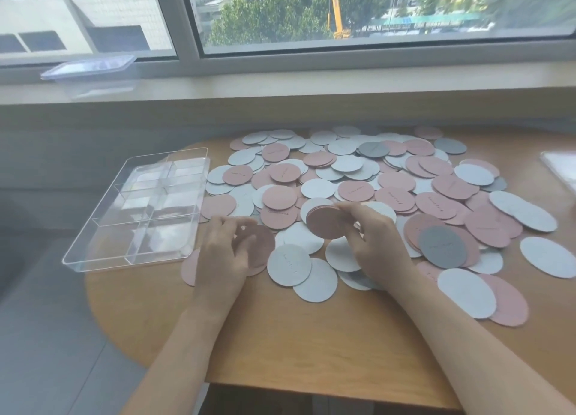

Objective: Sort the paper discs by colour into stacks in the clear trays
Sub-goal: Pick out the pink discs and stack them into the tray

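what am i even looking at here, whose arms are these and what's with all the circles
There is one picture, taken by a camera worn on a person's head, looking forward and down, so the two bare arms reaching in are that person's own. No machine is involved.

On the wooden table lies a big loose spread of paper discs in pink, white and a few grey. To the left stands a clear tray with dividers, its compartments holding no discs yet. The job is sorting discs by colour into it.

The right hand holds a small stack of pink discs in its grip. The left hand is at another pink disc on the table, fingers curled around it. A second clear box sits on the windowsill.
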A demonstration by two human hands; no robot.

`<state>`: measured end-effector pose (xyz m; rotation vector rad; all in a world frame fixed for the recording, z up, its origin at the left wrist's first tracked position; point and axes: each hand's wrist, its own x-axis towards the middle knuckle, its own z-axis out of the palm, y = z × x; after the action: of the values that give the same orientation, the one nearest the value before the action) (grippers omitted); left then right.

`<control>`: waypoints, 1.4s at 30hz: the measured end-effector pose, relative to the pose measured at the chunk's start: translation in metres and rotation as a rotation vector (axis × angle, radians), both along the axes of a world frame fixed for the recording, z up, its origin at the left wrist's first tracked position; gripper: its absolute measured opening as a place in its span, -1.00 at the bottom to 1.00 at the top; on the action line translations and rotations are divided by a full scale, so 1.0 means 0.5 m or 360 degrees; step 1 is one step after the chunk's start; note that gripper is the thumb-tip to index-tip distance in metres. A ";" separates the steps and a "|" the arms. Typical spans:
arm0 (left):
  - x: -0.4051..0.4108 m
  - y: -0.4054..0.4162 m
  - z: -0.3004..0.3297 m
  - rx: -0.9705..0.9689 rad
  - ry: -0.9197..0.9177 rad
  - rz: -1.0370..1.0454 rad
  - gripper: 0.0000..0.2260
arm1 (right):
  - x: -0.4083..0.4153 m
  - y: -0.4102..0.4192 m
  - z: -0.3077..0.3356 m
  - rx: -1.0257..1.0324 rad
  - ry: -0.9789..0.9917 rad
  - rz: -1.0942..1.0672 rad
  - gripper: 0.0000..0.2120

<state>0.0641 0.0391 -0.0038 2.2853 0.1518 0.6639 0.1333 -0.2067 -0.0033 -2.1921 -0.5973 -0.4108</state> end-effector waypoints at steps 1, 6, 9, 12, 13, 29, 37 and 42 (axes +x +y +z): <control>0.000 -0.003 0.004 -0.0072 -0.0060 0.0009 -0.74 | 0.000 0.000 0.001 0.0005 0.0003 0.0006 -0.65; 0.000 -0.028 0.037 -0.0383 -0.0260 -0.0072 -0.88 | 0.000 0.002 0.003 -0.0003 0.0001 0.0015 -0.64; 0.005 -0.047 0.049 -0.0541 -0.0263 -0.0221 -0.90 | -0.006 0.005 0.009 0.0026 -0.0027 0.0036 -0.65; 0.008 -0.068 0.045 -0.0597 -0.0136 -0.0369 -0.89 | -0.011 0.009 0.014 0.0075 -0.0035 0.0137 -0.66; 0.007 -0.073 0.040 -0.0549 -0.0099 -0.0393 -0.89 | -0.013 0.011 0.014 0.0084 -0.0042 0.0177 -0.65; -0.002 -0.072 0.015 -0.0028 -0.0286 -0.0333 -0.84 | -0.033 0.045 -0.001 -0.0149 -0.0145 0.0339 -0.59; -0.003 -0.070 0.012 -0.0127 -0.0359 -0.0411 -0.90 | -0.028 0.047 -0.011 -0.0248 -0.0210 0.0321 -0.44; -0.016 -0.056 0.020 0.0033 -0.0279 -0.0362 -0.87 | -0.024 0.036 -0.006 -0.0202 -0.0226 0.0273 -0.59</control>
<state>0.0561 0.0109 0.0061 2.2082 -0.1965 0.7428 0.1215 -0.1889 -0.0062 -2.2217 -0.9038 -0.4501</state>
